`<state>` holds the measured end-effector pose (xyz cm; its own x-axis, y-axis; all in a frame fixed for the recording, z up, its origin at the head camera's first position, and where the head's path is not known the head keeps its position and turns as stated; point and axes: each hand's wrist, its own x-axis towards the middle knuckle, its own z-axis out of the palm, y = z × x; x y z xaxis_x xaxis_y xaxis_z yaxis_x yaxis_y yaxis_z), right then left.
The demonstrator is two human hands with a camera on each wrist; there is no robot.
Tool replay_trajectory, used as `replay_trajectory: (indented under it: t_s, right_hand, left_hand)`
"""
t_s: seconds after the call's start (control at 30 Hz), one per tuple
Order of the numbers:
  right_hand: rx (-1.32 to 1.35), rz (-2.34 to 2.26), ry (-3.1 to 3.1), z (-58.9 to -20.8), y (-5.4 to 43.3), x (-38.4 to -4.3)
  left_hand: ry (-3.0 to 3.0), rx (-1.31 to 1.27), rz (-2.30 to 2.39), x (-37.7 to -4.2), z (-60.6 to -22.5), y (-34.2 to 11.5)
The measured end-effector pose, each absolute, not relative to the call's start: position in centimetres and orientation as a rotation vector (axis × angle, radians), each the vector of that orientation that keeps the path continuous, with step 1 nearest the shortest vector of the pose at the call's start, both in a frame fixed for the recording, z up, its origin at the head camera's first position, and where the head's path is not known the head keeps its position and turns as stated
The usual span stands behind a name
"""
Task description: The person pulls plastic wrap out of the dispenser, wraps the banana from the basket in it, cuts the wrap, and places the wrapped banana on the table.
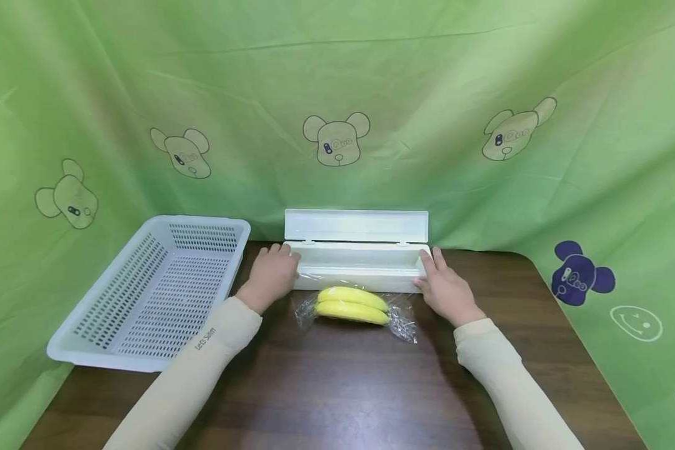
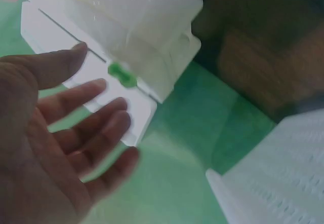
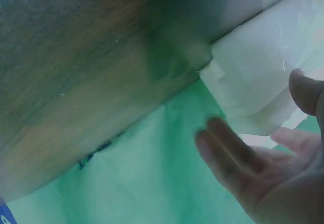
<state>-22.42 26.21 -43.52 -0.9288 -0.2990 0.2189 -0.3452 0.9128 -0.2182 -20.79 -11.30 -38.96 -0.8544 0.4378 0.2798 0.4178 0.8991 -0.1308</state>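
Observation:
A long white cling film dispenser (image 1: 360,281) stands at the back of the table with its hinged lid (image 1: 356,225) raised. Clear film hangs over its front edge. Before it lie two yellow bananas (image 1: 351,305) in clear film, bunched loosely at both ends. At the dispenser's left end is my left hand (image 1: 272,275), its fingers spread and slightly bent; the left wrist view shows a green slider (image 2: 122,75) close to the fingertips. My right hand (image 1: 447,290) is by the right end, fingers extended. Neither wrist view shows a grip on the dispenser.
A white slotted plastic basket (image 1: 59,347) stands on the left side of the brown wooden table (image 1: 337,400). Behind the table hangs a green cloth (image 1: 405,75) printed with bear heads.

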Motion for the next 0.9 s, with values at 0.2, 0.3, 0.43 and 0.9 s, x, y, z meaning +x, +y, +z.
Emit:
replay_trajectory:
  t_s: [0.2, 0.3, 0.43, 0.9]
  right_hand:
    - [0.603, 0.32, -2.592, -44.2, 25.3, -22.4]
    - [0.621, 0.283, -2.53, -44.6, 25.1, -22.4]
    - [0.631, 0.255, -2.491, -44.7, 25.0, -22.3]
    - [0.631, 0.65, -2.398, -43.6, 25.5, -21.4]
  left_hand:
    - [-2.702, -0.731, 0.167, -21.4, -40.5, -10.3]
    - [-2.679, -0.738, 0.221, -21.5, -41.1, -10.1]
    - [-2.662, -0.733, 0.248, -21.5, -41.3, -10.1]
    - [-2.664, -0.761, -0.113, -19.9, -40.3, -11.4]
